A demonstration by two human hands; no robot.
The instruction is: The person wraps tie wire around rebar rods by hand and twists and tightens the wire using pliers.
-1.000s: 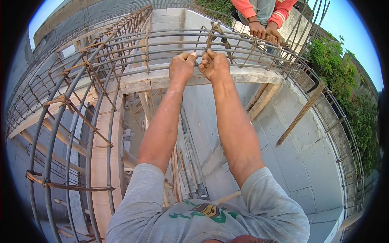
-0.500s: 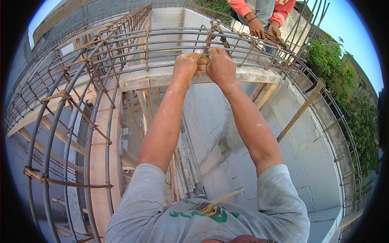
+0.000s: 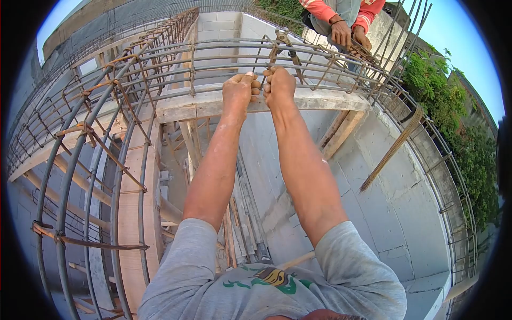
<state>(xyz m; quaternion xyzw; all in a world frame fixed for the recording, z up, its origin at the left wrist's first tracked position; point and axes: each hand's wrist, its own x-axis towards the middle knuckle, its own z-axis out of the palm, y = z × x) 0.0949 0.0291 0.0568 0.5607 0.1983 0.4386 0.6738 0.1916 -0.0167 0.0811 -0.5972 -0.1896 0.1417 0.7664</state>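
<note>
My left hand (image 3: 238, 93) is closed, fingertips pressed together, just in front of the horizontal steel bars (image 3: 218, 68). Close by on its right, my right hand (image 3: 280, 88) is also closed, with the fingers curled and the wrist turned. A small gap separates the two hands. Whatever they pinch is too thin or too hidden to name. Right behind my right hand, a pair of pincers (image 3: 282, 38) stands upright among the bars, handles apart and pointing down. Both hands are above a wooden formwork beam (image 3: 224, 104).
A rebar cage (image 3: 88, 128) runs along the left. At the upper right, another person's hands (image 3: 349, 36) work at the bars. A bundle of thin wire (image 3: 394, 146) hangs from the right-hand bars, beside a grey block wall (image 3: 384, 197). Planks (image 3: 242, 229) lie far below.
Both my hands have shifted a little left, my left hand also slightly down. My right wrist has turned, and the pincers behind show more. The other person's hands have moved slightly.
</note>
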